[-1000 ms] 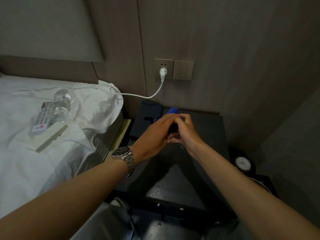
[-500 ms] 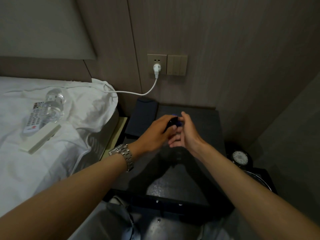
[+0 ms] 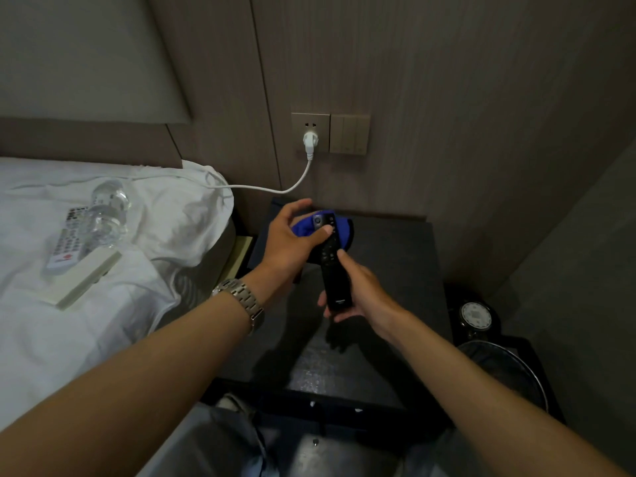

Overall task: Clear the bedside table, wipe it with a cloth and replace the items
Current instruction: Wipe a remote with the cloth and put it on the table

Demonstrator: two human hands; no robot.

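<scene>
Above the dark bedside table (image 3: 395, 270), my right hand (image 3: 354, 290) grips the lower end of a slim black remote (image 3: 332, 266), buttons facing up. My left hand (image 3: 292, 239), with a metal watch on its wrist, holds a blue cloth (image 3: 344, 232) bunched under the remote's top end, its thumb pressed on the remote's buttons. A dark flat case (image 3: 268, 249) lies at the table's back left, partly hidden by my left hand.
On the white bed (image 3: 86, 321) at left lie a clear water bottle (image 3: 106, 211), a white remote (image 3: 67, 246) and a pale flat box (image 3: 87, 280). A white cable (image 3: 292, 187) runs from the wall socket to the bed. A round dial (image 3: 476, 315) sits low at right.
Both hands have come toward me from the table's back. The black remote is now lifted into plain sight in my right hand, with the blue cloth under its top.
</scene>
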